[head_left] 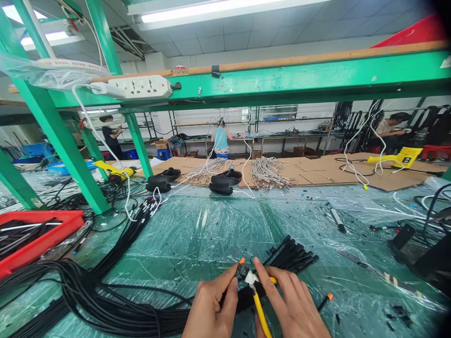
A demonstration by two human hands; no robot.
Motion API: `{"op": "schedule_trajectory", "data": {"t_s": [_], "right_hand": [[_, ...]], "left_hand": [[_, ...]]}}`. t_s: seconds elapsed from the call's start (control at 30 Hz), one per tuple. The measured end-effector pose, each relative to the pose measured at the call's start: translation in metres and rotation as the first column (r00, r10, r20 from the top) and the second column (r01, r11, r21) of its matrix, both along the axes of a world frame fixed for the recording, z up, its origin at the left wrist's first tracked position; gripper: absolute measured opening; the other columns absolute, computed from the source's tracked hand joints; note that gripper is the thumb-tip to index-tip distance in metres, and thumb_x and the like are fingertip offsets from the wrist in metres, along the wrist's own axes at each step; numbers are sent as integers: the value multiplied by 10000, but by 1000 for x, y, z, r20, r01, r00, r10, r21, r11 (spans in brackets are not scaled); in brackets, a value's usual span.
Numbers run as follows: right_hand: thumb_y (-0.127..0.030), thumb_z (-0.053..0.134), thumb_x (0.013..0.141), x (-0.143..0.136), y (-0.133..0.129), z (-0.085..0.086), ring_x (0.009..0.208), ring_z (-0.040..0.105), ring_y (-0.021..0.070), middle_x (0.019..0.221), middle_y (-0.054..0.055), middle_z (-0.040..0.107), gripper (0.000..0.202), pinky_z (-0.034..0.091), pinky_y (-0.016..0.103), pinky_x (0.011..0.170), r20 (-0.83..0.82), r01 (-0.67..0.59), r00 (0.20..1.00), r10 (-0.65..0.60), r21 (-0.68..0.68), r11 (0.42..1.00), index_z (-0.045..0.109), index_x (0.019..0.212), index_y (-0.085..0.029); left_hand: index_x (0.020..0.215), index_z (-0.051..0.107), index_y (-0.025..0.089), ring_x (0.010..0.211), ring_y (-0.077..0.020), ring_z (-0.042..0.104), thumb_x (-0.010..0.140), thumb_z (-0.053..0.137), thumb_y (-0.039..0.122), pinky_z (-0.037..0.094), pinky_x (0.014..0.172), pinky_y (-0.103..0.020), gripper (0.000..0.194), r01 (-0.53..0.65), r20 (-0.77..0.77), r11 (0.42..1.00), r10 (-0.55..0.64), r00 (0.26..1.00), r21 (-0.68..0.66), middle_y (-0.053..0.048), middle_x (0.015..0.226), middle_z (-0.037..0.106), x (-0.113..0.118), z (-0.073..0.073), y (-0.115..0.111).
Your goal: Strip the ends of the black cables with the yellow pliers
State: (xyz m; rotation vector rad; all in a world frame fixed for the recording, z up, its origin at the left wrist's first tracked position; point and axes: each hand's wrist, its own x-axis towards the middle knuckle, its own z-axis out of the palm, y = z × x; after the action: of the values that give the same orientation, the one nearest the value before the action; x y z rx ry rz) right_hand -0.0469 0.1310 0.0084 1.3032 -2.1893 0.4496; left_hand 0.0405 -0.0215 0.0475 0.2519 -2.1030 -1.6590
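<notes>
My left hand [214, 303] pinches a thin black cable with an orange tip [242, 260] at the bottom centre. To its right, my right hand [291, 300] is closed around cutters with yellow handles [260, 313]. The cutter head, with something white around its joint, is beside the left fingertips, close to the orange tip. Just behind the right hand lie the thick black ends [294, 253] of several cables. A long bundle of black cables [134, 314] runs from the left to beneath the hands. Another cable end with an orange tip [329, 296] rests right of the right hand.
A red tray [42, 234] with cables stands at the left. Cardboard [317, 171] with bundles of pale wires [269, 172] lies at the back. A black device [419, 253] stands at the right. A green beam [268, 87] crosses above the table. Three people are farther off.
</notes>
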Motion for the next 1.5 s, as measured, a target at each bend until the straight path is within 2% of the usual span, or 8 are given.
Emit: {"op": "schedule_trajectory", "data": {"t_s": [0.47, 0.67, 1.0, 1.07, 1.17, 1.23, 1.37, 1.5], "right_hand": [[-83, 467, 703, 1, 2, -2, 848, 592, 215, 1022, 82, 622, 882, 569, 337, 758, -72, -77, 994, 79, 35, 996, 98, 1502, -123], [-81, 459, 736, 0, 2, -9, 805, 607, 198, 985, 70, 615, 850, 579, 284, 694, -33, -103, 994, 104, 38, 994, 97, 1503, -136], [-185, 499, 855, 0, 9, 11, 1000, 594, 200, 1110, 73, 596, 597, 523, 298, 831, 236, -96, 953, 192, -366, 926, 334, 1425, -259], [-301, 521, 871, 1, 9, 17, 1042, 579, 228, 1209, 94, 561, 556, 515, 334, 839, 498, 49, 828, 257, -522, 851, 362, 1402, -255], [-484, 421, 900, 2, 6, 23, 831, 619, 217, 1148, 142, 585, 612, 534, 326, 624, 848, 367, 283, 447, -527, 767, 316, 1411, -164], [-471, 451, 879, 4, 5, 22, 726, 607, 193, 1051, 123, 612, 622, 519, 315, 577, 866, 329, 89, 493, -492, 806, 342, 1397, -144], [-238, 592, 760, 5, 9, 11, 964, 606, 205, 1139, 63, 592, 696, 524, 284, 771, 748, 3, 546, 376, -451, 893, 359, 1415, -261], [-146, 499, 764, 3, 7, 3, 1032, 600, 176, 1185, 41, 568, 796, 535, 266, 802, 528, -31, 833, 166, -254, 967, 186, 1476, -312]], "left_hand": [[1154, 691, 187, 653, -183, 545, 931, 453, 328, 452, 661, -241, 355, 127, 42, 982, -122, 992, -142, -30, 697, 651, 3, 4, -5], [1022, 702, 124, 479, -85, 184, 911, 477, 449, 198, 439, -193, 411, 98, 108, 992, -107, 988, 81, 68, 518, 261, -1, 0, -2], [802, 676, 91, 332, -49, 140, 770, 559, 633, 118, 358, -200, 556, -14, 165, 923, -53, 985, 385, 104, 345, 267, -6, -8, -9], [823, 671, 99, 357, -47, 123, 769, 565, 640, 103, 371, -196, 554, 1, 134, 941, -49, 990, 337, 112, 376, 235, -5, -8, -9], [780, 662, 113, 410, -48, 101, 799, 548, 622, 83, 396, -194, 522, 12, 94, 974, -34, 995, 226, 105, 453, 175, -3, -8, -8], [786, 679, 118, 427, -54, 123, 835, 535, 577, 107, 397, -189, 483, 8, 76, 990, -19, 997, 142, 90, 479, 192, -2, -7, -8], [878, 734, 147, 497, -96, 381, 884, 526, 447, 350, 487, -176, 365, -26, 20, 1000, 26, 999, 8, 39, 520, 417, -2, -7, -9], [1015, 738, 167, 800, -202, 623, 897, 507, 376, 486, 784, -250, 333, -21, -19, 997, 20, 1000, -70, -30, 754, 681, -3, -6, -10]]}}
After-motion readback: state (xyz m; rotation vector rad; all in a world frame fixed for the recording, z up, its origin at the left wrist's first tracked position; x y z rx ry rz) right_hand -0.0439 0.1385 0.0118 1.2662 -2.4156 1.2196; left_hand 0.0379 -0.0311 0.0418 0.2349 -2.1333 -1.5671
